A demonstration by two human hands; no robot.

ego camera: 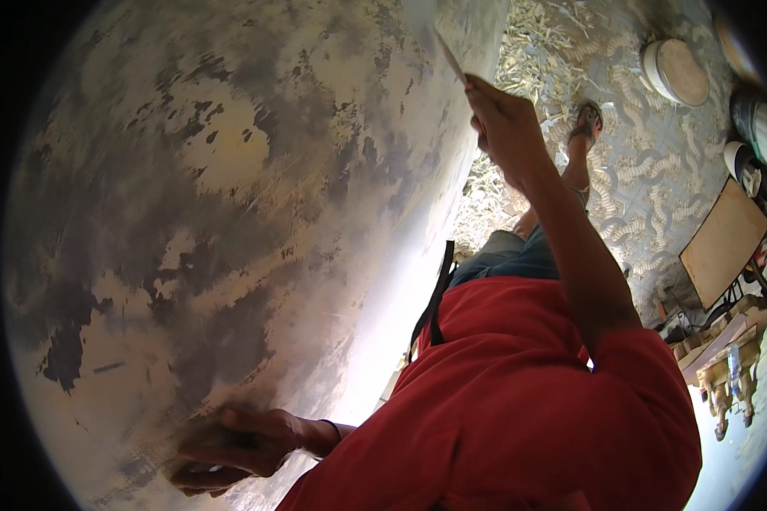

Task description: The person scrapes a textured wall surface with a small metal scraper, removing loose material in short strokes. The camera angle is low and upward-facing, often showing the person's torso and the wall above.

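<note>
A broad, flat panel (pixel 230 147), patchy cream and grey-brown, fills the left of the head view. Against its lower part rests my left hand (pixel 243 447), blurred, fingers curled; a small pale spot shows between them, and whether the palm holds anything is hidden. My right hand (pixel 502 128) is raised near the panel's far right edge and grips a thin flat-bladed tool (pixel 450 59). Its blade is seen nearly edge-on, pointing up and left; a bit of red shows by the fingers. I cannot tell whether the blade touches the panel.
Pale shavings (pixel 537 61) litter the patterned tile floor (pixel 652 166) around my sandalled foot (pixel 586 124). Off to the right are a round tub (pixel 677 73), a tan board (pixel 725 243) and a wooden stand (pixel 719 383) with a clear bottle (pixel 734 370). A black strap (pixel 434 300) hangs beside my waist.
</note>
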